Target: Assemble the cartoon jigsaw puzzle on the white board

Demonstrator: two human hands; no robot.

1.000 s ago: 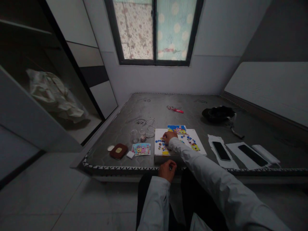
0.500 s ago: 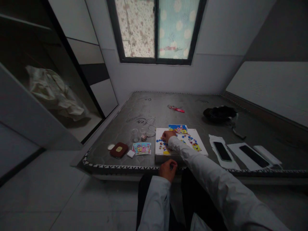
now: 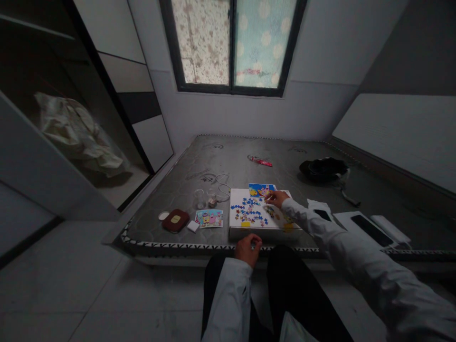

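Loose jigsaw puzzle pieces point(image 3: 249, 203), mostly blue, lie scattered over the left half of a white box point(image 3: 237, 194) at the bed's front edge. My right hand point(image 3: 278, 197) hovers over the box's far right part, fingertips pinched; what they hold is too small to make out. Beneath it is a joined patch of puzzle point(image 3: 271, 212), partly covered by my hand and sleeve. A colourful cartoon picture card point(image 3: 259, 189) lies at the box's far edge, close to my fingertips. My left hand point(image 3: 248, 249) rests closed in front of the box, thumb against curled fingers.
Left of the box are another cartoon card point(image 3: 210, 219), clear cups point(image 3: 200, 199), a white cable point(image 3: 223, 180), a brown case point(image 3: 176, 221) and a small white square point(image 3: 193, 227). Phones point(image 3: 372, 231), a black cap point(image 3: 325, 169) and a red packet point(image 3: 261, 161) lie elsewhere on the mattress point(image 3: 235, 147).
My right hand has moved right, from the loose pieces to the box's far right part, uncovering the scattered pieces. My left hand has stayed in place.
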